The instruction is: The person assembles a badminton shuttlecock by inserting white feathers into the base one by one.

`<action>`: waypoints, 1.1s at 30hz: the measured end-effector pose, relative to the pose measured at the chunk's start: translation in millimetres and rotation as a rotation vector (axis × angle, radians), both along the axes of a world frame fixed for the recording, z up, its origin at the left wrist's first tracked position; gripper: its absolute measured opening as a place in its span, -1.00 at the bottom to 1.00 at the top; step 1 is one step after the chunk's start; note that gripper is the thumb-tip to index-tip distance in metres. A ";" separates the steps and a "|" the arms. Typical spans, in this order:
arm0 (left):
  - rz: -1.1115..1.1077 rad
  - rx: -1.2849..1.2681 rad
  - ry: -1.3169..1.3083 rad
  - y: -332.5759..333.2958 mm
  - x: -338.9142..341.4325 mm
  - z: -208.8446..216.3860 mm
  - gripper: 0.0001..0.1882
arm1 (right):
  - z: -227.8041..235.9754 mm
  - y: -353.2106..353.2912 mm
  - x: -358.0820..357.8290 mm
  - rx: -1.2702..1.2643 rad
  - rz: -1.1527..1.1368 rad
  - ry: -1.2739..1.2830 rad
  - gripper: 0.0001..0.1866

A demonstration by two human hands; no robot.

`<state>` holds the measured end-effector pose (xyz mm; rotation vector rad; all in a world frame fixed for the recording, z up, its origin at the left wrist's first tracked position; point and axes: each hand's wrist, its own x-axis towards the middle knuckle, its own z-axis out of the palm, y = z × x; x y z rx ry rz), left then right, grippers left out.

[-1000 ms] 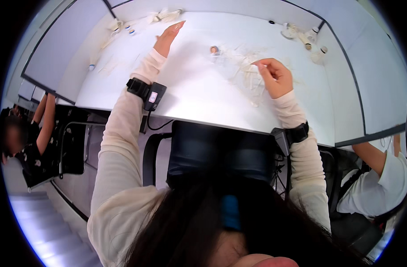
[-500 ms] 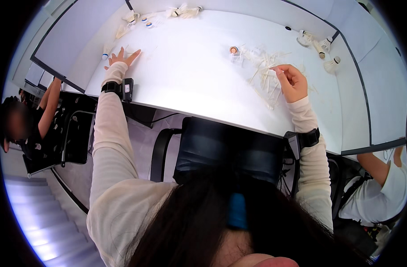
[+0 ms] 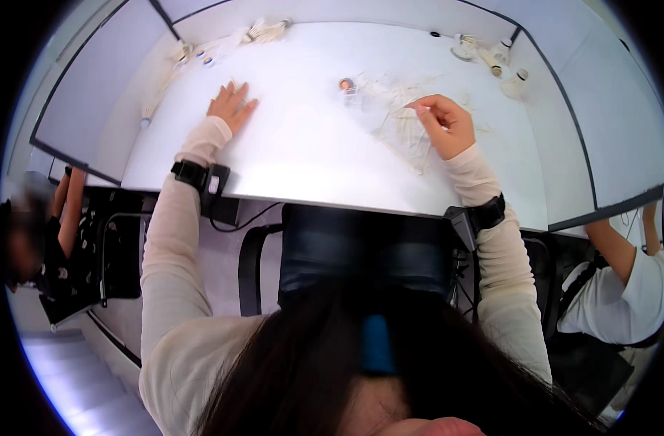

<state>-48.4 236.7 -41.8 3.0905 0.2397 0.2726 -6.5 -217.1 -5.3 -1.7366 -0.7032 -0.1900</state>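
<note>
My left hand (image 3: pixel 232 107) rests on the left part of the white table (image 3: pixel 296 138), fingers spread and nothing in them. Over the right part, my right hand (image 3: pixel 447 125) is closed in a pinch of thumb and forefinger. What the pinch holds is too thin to make out. Its fingertips are at the edge of a loose heap of pale feather pieces (image 3: pixel 401 123). Just left of that heap lies a shuttlecock head (image 3: pixel 346 85) with a tan round face, white bits around it. A shuttlecock (image 3: pixel 146 116) lies by the left edge, away from my left hand.
Several shuttlecocks (image 3: pixel 516 85) are at the far right by the partition, near a small black object (image 3: pixel 435 34). More shuttlecocks (image 3: pixel 265 31) lie along the back. Small blue-marked pieces (image 3: pixel 204 57) sit at the back left. Grey-edged panels (image 3: pixel 572 109) enclose the table. Other people sit at both sides.
My left hand has moved right, away from the shuttlecock at the left edge. The right hand stays pinched at the feather heap, slightly shifted. The whole view has turned a little.
</note>
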 end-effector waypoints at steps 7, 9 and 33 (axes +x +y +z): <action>-0.346 -0.105 -0.057 -144.5 17.6 9.1 -0.19 | -1.6 -3.8 -2.6 0.002 -0.024 -0.035 -0.90; -0.496 -0.392 -0.044 -169.5 26.5 12.7 -0.13 | 0.2 -3.3 -1.3 0.007 -0.020 -0.036 -0.90; -0.498 -0.453 -0.344 -250.9 65.3 22.8 -0.58 | -15.0 -12.8 55.1 -0.235 -0.640 -0.293 -0.91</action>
